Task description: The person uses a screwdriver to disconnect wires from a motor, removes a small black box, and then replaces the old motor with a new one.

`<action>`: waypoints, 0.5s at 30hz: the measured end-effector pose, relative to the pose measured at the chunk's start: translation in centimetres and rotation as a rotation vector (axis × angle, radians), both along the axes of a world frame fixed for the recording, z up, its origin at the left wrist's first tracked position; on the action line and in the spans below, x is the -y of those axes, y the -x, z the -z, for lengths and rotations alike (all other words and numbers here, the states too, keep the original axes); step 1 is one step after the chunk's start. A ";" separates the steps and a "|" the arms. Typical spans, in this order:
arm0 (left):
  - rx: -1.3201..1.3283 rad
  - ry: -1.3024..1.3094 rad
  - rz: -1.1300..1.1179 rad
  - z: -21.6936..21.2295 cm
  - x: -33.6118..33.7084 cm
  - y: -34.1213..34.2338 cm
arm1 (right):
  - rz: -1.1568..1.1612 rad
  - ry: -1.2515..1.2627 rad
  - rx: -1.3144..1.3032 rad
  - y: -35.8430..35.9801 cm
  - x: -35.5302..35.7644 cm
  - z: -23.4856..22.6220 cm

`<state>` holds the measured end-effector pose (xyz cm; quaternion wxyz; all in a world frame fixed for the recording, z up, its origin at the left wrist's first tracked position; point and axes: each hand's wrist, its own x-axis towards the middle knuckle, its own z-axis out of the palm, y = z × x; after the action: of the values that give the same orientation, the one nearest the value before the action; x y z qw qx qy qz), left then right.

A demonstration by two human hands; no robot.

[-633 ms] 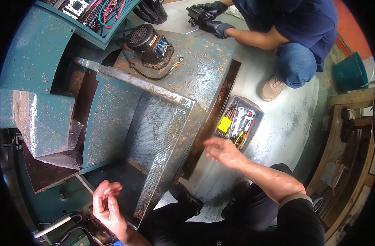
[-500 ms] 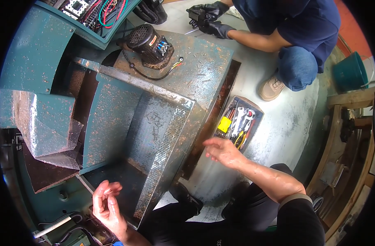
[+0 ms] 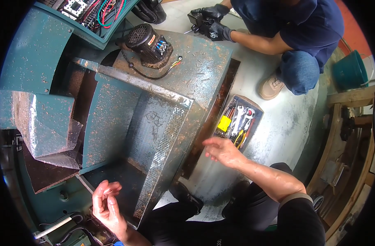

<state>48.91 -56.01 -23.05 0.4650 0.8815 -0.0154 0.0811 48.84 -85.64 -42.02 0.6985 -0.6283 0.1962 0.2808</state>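
Your left hand (image 3: 108, 207), empty, half-curled, hangs by the metal trough (image 3: 113, 123). Your right hand (image 3: 223, 152), empty, loosely bent, is near the tool tray (image 3: 258, 115), which lies on the floor (image 3: 284, 119), long axis slanting away rightward. Beyond, the motor (image 3: 143, 41) bears an illegible label (image 3: 151, 40).

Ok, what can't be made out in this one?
In the head view:
Tool tray: near-left corner hidden by the wearer's right hand.
Teal wiring box: cut off by the top edge.
Dark object in black gloves: partly covered by them, too small to identify.
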 end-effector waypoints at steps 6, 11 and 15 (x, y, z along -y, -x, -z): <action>0.010 -0.028 -0.005 0.0 0.1 0.0 | -0.013 0.003 -0.010 -0.1 0.0 -0.2; 0.021 -0.047 -0.008 0.1 0.3 -0.1 | -0.003 -0.009 0.002 0.0 0.0 0.2; 0.031 -0.040 -0.005 0.1 0.1 0.0 | -0.003 -0.010 0.008 0.0 0.0 0.2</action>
<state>48.96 -56.13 -23.20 0.4465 0.8894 -0.0219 0.0958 48.81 -85.62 -42.23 0.7019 -0.6263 0.1911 0.2804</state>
